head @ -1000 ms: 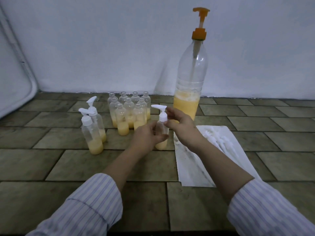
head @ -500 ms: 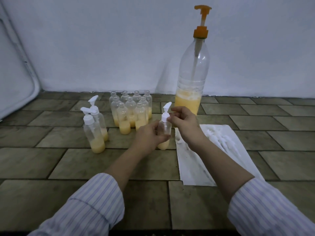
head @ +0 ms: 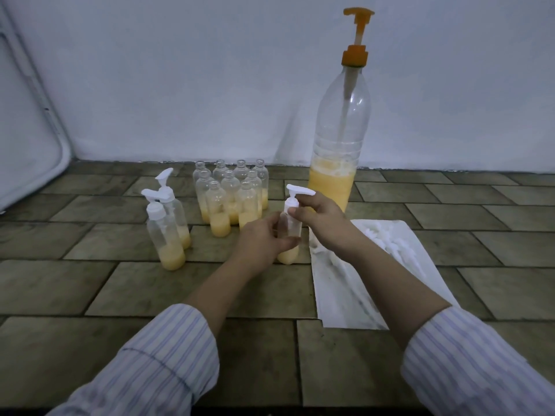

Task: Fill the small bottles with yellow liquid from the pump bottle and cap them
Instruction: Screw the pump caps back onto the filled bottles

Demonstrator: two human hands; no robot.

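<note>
Our left hand [head: 264, 238] grips the small bottle [head: 289, 235] upright on the tiled floor [head: 90, 289], just in front of the pump bottle [head: 336, 163]. Our right hand [head: 318, 219] pinches the white pump cap [head: 295, 195]. Its nozzle has rotated from facing away to pointing right, so we judge threading nearly complete.

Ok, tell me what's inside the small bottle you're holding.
Yellow liquid fills the bottom of the small bottle; above is clear. The left hand covers its middle, so any tube from the white pump cap is hidden.
</note>
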